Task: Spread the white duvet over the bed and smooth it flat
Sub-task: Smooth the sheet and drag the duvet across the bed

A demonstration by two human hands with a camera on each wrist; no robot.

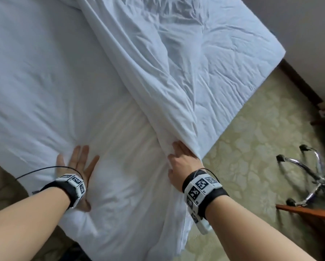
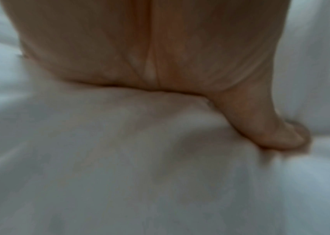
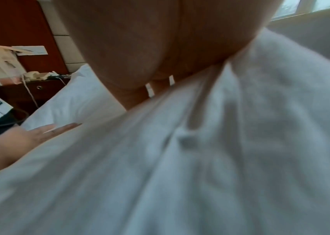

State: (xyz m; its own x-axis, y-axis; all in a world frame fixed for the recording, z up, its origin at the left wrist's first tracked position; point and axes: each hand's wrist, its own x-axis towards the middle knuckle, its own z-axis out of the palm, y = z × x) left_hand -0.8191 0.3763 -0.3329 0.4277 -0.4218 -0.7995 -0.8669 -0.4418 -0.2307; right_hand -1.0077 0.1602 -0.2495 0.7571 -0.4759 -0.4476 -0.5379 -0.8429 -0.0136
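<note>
On the bed (image 1: pixel 261 40), duvet (image 1: pixel 44 72) part-spread; folded band remains. Left hand (image 1: pixel 78 166) presses flat, fingers spread; right hand (image 1: pixel 182 161) apparently grips the fold.

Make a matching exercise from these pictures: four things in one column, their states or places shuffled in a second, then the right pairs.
Things
1. left hand
2. right hand
3. white duvet
4. chrome chair base

States or places
A. bunched in a diagonal ridge across the bed
B. on the patterned carpet, right of the bed
C. pressed flat, fingers straight
D. fingers tucked under a fold, taking a grip

Pairs: 1-C, 2-D, 3-A, 4-B
</note>
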